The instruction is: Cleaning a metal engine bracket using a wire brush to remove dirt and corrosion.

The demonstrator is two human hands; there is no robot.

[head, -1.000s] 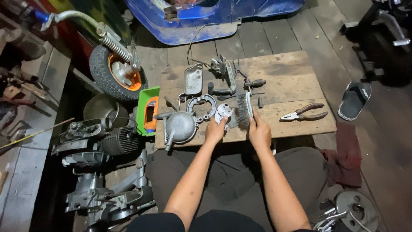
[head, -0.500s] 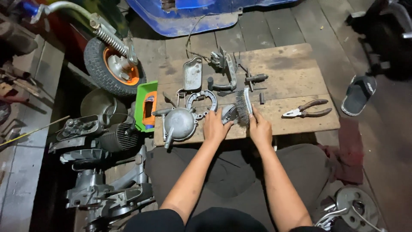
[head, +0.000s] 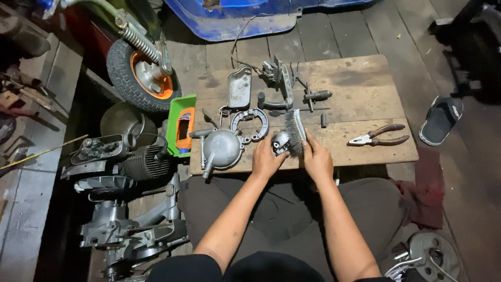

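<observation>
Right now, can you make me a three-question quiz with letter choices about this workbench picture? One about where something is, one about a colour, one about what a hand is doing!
1. Where do the pliers lie?
A. On the wooden board, to the right of the hands
B. On the floor beside the sandal
C. Inside the green box

2. What colour is the wheel's hub?
A. Blue
B. Orange
C. White

3. What is the right hand doing?
A. Resting on the knee
B. Holding the pliers
C. Gripping a wire brush

Answers: 1 A, they rest on the board's right part. 2 B, orange shows inside the black tyre. 3 C, its fingers wrap the brush against the small metal part in the left hand.
</observation>
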